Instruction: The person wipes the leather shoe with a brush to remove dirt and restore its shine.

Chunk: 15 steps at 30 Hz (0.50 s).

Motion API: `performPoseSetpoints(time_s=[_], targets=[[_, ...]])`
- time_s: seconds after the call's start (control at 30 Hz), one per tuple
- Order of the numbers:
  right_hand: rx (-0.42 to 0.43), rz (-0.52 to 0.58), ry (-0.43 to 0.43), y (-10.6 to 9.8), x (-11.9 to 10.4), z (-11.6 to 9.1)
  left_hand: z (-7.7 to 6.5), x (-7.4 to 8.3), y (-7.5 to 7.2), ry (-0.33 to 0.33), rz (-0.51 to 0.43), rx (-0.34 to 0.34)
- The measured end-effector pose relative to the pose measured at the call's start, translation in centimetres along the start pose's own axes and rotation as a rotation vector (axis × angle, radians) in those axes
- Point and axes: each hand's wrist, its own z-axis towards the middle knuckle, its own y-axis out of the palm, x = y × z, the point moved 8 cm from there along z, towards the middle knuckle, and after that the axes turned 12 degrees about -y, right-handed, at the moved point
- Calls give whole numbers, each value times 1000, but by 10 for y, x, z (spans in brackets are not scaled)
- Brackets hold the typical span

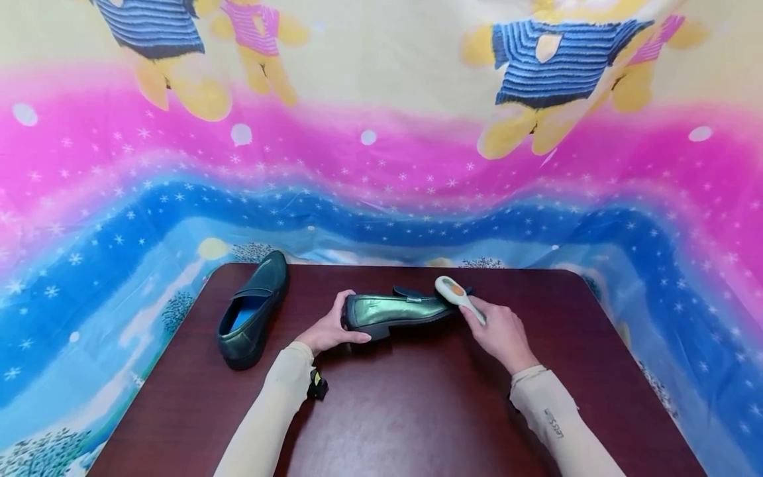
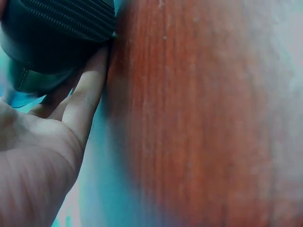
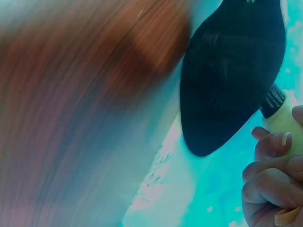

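Note:
A dark green loafer (image 1: 396, 311) is held on its side above the table, toe to the right. My left hand (image 1: 326, 333) grips it round the heel, thumb along the near side. In the left wrist view the ridged heel (image 2: 61, 33) rests against the fingers of the left hand (image 2: 57, 127). With my right hand (image 1: 503, 336) I hold a pale-handled shoe brush (image 1: 456, 295) at the toe end. In the right wrist view its dark bristles (image 3: 272, 100) touch or nearly touch the upper, behind the black sole (image 3: 232, 75); the right hand's (image 3: 274, 175) fingers curl round the handle.
A second dark green loafer (image 1: 253, 311) with a blue insole stands upright at the left of the brown wooden table (image 1: 405, 411). Behind the table's far edge hangs a patterned cloth (image 1: 369, 165) in pink and blue.

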Motion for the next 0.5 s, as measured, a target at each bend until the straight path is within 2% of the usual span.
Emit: performPoseSetpoints(time_s=[0.17,0.23,0.4,0.5], targets=[[-12,-6,11,-1,10,0,-3,1,1,-27,-21,-6],[-24,-7,14,-1,10,0,-4,2,3,-40,-3,1],[-32,-17,36,0,10,-4,-6,5,7,-81,44,54],[-44,-9,31,0,10,-5,-7,7,7,-89,15,85]])
